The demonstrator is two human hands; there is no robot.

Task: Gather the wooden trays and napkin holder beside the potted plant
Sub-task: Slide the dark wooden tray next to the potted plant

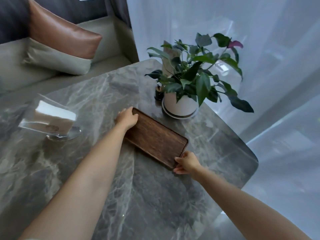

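A dark wooden tray (pixel 155 137) lies flat on the grey marble table (pixel 103 179), just in front of the potted plant (pixel 190 80) in its white pot. My left hand (pixel 126 117) grips the tray's far left end. My right hand (pixel 186 163) holds its near right corner. Whether it is one tray or a stack cannot be told. A clear napkin holder (pixel 50 120) with white napkins stands at the table's left side, well apart from the plant.
A small dark bottle (pixel 159 91) stands left of the pot. The table's rounded edge (pixel 249 153) runs close on the right, with sheer curtains beyond. A sofa with a brown cushion (pixel 64 35) sits behind the table.
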